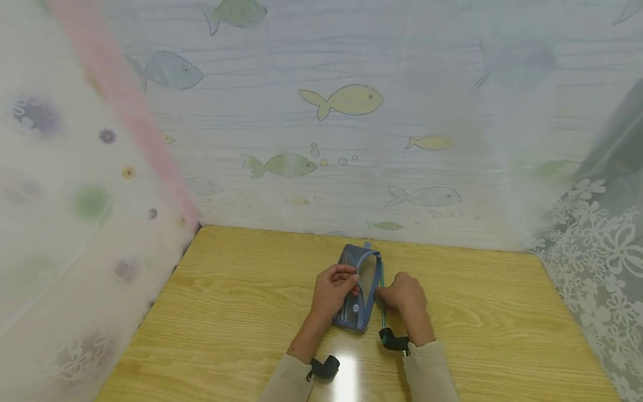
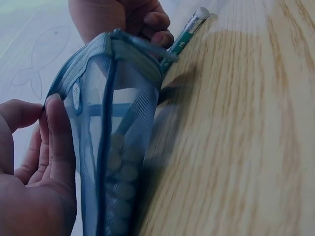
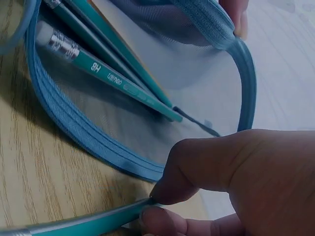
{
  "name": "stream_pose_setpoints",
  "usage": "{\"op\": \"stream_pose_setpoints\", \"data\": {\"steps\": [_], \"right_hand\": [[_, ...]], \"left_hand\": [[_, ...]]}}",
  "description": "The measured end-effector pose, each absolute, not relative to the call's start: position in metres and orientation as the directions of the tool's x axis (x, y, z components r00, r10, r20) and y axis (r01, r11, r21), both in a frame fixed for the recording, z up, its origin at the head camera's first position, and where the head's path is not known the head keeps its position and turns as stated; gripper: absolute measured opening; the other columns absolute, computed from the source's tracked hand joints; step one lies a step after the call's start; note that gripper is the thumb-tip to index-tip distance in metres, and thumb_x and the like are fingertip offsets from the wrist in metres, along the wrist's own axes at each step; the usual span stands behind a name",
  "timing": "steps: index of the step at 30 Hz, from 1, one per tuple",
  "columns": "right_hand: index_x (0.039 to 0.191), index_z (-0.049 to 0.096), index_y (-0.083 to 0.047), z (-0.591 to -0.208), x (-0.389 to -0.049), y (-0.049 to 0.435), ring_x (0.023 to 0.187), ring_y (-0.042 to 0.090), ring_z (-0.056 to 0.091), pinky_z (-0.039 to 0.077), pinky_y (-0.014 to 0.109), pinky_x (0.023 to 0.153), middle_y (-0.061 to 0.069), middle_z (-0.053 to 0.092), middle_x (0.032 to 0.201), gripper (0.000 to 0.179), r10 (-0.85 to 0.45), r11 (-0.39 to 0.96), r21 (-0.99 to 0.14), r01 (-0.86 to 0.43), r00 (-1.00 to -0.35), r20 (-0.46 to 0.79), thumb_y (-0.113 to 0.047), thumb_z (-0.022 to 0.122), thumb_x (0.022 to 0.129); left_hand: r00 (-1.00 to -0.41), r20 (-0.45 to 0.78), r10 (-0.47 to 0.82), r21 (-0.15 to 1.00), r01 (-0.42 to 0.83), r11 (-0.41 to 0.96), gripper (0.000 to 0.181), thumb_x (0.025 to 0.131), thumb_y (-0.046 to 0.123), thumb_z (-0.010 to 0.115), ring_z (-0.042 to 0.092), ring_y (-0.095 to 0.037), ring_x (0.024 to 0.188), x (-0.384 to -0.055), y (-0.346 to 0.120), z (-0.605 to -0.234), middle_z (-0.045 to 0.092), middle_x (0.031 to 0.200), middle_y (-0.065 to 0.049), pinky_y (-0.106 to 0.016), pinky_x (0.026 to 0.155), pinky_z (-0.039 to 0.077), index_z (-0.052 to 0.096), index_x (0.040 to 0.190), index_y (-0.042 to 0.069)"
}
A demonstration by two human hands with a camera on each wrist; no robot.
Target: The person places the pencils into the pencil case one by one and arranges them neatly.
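Observation:
A blue mesh pencil case (image 1: 351, 254) lies on the table with its zipped mouth spread apart. My left hand (image 1: 334, 290) pinches the left edge of that mouth between thumb and fingers. Just right of the case, my right hand (image 1: 406, 293) pinches a green pencil (image 3: 98, 222) between thumb and forefinger, outside the opening. Its white eraser end (image 2: 201, 13) shows in the left wrist view. Several green pencils (image 3: 115, 78) lie inside the case in the right wrist view. Small round pale shapes (image 2: 125, 189) show through the mesh; what they are I cannot tell.
The wood-grain table (image 1: 241, 312) reaches back to a fish-patterned curtain (image 1: 351, 167). A flowered curtain (image 1: 75, 223) hangs at the left, and a white floral lace one (image 1: 603, 268) at the right. Black wrist mounts (image 1: 326, 367) sit on both forearms.

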State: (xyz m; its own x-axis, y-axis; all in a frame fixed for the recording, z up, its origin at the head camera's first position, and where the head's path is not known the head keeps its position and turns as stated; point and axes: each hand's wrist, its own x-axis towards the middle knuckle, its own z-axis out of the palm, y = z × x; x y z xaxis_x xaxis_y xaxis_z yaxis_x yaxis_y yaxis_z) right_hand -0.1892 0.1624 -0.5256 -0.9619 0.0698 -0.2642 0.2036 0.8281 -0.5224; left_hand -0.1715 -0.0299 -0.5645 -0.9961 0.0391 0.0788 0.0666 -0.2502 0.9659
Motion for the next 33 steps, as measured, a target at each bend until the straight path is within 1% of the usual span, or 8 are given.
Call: {"op": "stream_pose_setpoints", "data": {"steps": [2,6,11,17,21,24,31,33], "right_hand": [[0.08,0.065,-0.002,-0.526,-0.19,0.163,0.054,0.022,0.06,0.042,0.031,0.047,0.007,0.064,0.06,0.03,0.071,0.826,-0.524,0.21,-0.959,-0.273,-0.03,0.076,0.086],[0.068,0.066,-0.006,-0.528,-0.191,0.166,0.051,0.02,0.059,0.041,0.029,0.046,0.005,0.063,0.056,0.033,0.06,0.817,-0.539,0.204,-0.96,-0.273,-0.031,0.077,0.085],[0.056,0.065,-0.008,-0.525,-0.192,0.171,0.047,0.019,0.059,0.043,0.029,0.046,0.002,0.061,0.05,0.041,0.007,0.792,-0.592,0.153,-0.97,-0.242,-0.03,0.077,0.088],[0.054,0.065,-0.008,-0.52,-0.192,0.173,0.048,0.016,0.052,0.044,0.029,0.05,-0.004,0.054,0.047,0.045,-0.071,0.74,-0.668,0.076,-0.979,-0.19,-0.028,0.073,0.093],[0.056,0.065,-0.009,-0.521,-0.195,0.173,0.05,0.015,0.05,0.042,0.029,0.051,-0.003,0.057,0.049,0.042,-0.079,0.712,-0.698,0.071,-0.981,-0.18,-0.026,0.071,0.093],[0.061,0.068,-0.008,-0.52,-0.196,0.172,0.051,0.015,0.05,0.041,0.029,0.052,-0.001,0.059,0.052,0.036,-0.07,0.7,-0.71,0.077,-0.982,-0.176,-0.024,0.07,0.093],[0.081,0.078,-0.003,-0.516,-0.195,0.166,0.059,0.017,0.062,0.047,0.03,0.055,0.002,0.07,0.065,0.024,-0.014,0.655,-0.75,0.088,-0.992,-0.128,-0.022,0.071,0.092],[0.083,0.078,-0.002,-0.517,-0.195,0.163,0.059,0.016,0.064,0.048,0.029,0.054,0.004,0.072,0.067,0.023,0.006,0.641,-0.762,0.091,-0.994,-0.113,-0.021,0.07,0.091]], "left_hand": [[-0.996,0.079,0.042,0.966,0.066,-0.251,0.023,0.098,0.0,0.074,0.072,-0.014,0.071,-0.171,-0.03,-0.565,0.07,0.096,-0.028,-0.029,0.069,0.065,0.067,0.118,-0.01],[-0.996,0.08,0.043,0.966,0.067,-0.248,0.024,0.098,0.001,0.075,0.073,-0.014,0.072,-0.171,-0.029,-0.565,0.071,0.096,-0.025,-0.031,0.07,0.065,0.067,0.118,-0.01],[-0.995,0.086,0.047,0.965,0.072,-0.251,0.023,0.098,0.0,0.074,0.073,-0.015,0.072,-0.171,-0.029,-0.565,0.071,0.095,-0.025,-0.031,0.07,0.065,0.067,0.118,-0.01],[-0.996,0.079,0.046,0.961,0.064,-0.27,0.023,0.097,-0.002,0.074,0.073,-0.016,0.071,-0.172,-0.029,-0.565,0.071,0.094,-0.023,-0.031,0.068,0.065,0.067,0.117,-0.01],[-0.996,0.074,0.049,0.96,0.058,-0.274,0.023,0.098,-0.002,0.074,0.073,-0.016,0.071,-0.172,-0.029,-0.565,0.071,0.094,-0.021,-0.031,0.068,0.065,0.067,0.118,-0.01],[-0.996,0.072,0.051,0.961,0.056,-0.271,0.023,0.098,-0.002,0.074,0.073,-0.015,0.071,-0.172,-0.029,-0.565,0.071,0.094,-0.021,-0.031,0.069,0.065,0.067,0.118,-0.01],[-0.997,0.068,0.047,0.964,0.053,-0.26,0.023,0.098,-0.002,0.074,0.073,-0.014,0.07,-0.171,-0.029,-0.564,0.072,0.094,-0.022,-0.031,0.068,0.065,0.067,0.118,-0.01],[-0.997,0.066,0.046,0.965,0.052,-0.258,0.023,0.098,-0.002,0.074,0.073,-0.015,0.07,-0.171,-0.028,-0.564,0.072,0.094,-0.021,-0.031,0.068,0.065,0.067,0.118,-0.01]]}}
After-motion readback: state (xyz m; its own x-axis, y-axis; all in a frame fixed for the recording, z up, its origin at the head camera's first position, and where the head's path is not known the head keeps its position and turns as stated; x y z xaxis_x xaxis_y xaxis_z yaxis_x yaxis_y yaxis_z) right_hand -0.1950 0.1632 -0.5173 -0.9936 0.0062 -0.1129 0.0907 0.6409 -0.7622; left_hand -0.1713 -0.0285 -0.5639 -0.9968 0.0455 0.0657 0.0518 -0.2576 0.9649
